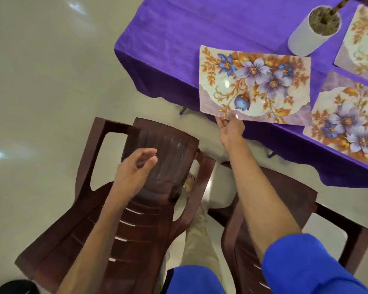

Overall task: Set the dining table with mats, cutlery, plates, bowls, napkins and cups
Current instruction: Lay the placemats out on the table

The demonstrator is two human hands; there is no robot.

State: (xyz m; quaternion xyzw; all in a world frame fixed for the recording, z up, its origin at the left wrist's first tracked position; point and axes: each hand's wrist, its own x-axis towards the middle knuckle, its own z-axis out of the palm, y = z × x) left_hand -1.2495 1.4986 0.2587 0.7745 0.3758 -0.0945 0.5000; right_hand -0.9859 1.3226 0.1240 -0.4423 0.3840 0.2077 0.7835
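Observation:
A floral place mat [254,83] with purple and blue flowers hangs partly over the near-left edge of the table, which is covered by a purple cloth [179,35]. My right hand [229,127] pinches the mat's near edge, thumb on top. My left hand [136,170] hovers with loosely spread fingers over the back of a brown plastic chair [119,209] and holds nothing. Two more floral mats lie on the cloth, one at the right [348,124] and one at the far right [361,39].
A white cylindrical pot [312,32] with a plant stem stands on the cloth behind the held mat. A second brown chair [295,219] stands under my right arm. Pale glossy floor tiles [40,81] spread to the left. A table leg foot [183,111] shows below the cloth.

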